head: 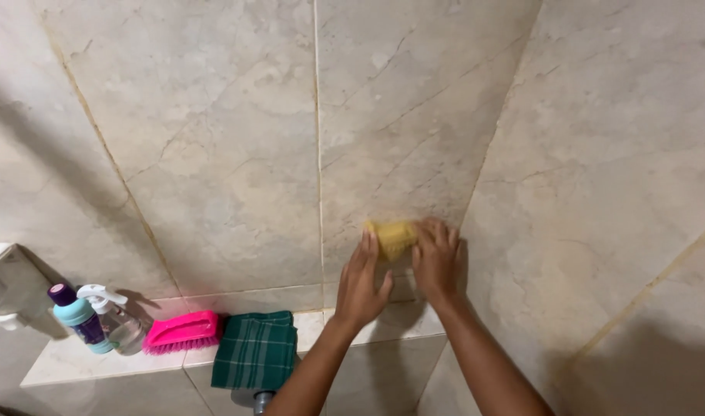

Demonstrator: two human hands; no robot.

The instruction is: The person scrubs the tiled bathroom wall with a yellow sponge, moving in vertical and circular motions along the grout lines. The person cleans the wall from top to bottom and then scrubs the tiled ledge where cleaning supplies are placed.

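Head view, the only 1 shown. 2 bare forearms rise from the lower edge toward a beige tiled wall (pixel 237 154) near its inside corner. The yellow sponge (pixel 393 237) sits flat against the tile, low on the wall, just above the ledge (pixel 75 358) and just left of the corner seam.

The right hand (pixel 437 262) lies over the sponge's right end, fingers curled on it and pressing it to the tile; it grips the sponge. The left hand (pixel 361 281) stands with fingers straight and together, fingertips touching the sponge's left edge, palm resting on the wall; it is open, holding nothing. Both wrists are nearly straight, the forearms converging upward.

To scrub well here, the judgement is that the sponge should stay flat under even pressure, with strokes following the grout line (pixel 318 154) and the left hand serving only as a brace.

On the ledge, from left: a teal bottle with a purple cap (pixel 78 316), a clear spray bottle (pixel 117 320), a pink scrubbing brush (pixel 184 331) lying bristles down, and a folded green checked cloth (pixel 255 350) overhanging the front edge. A white fixture (pixel 6 285) shows at far left.
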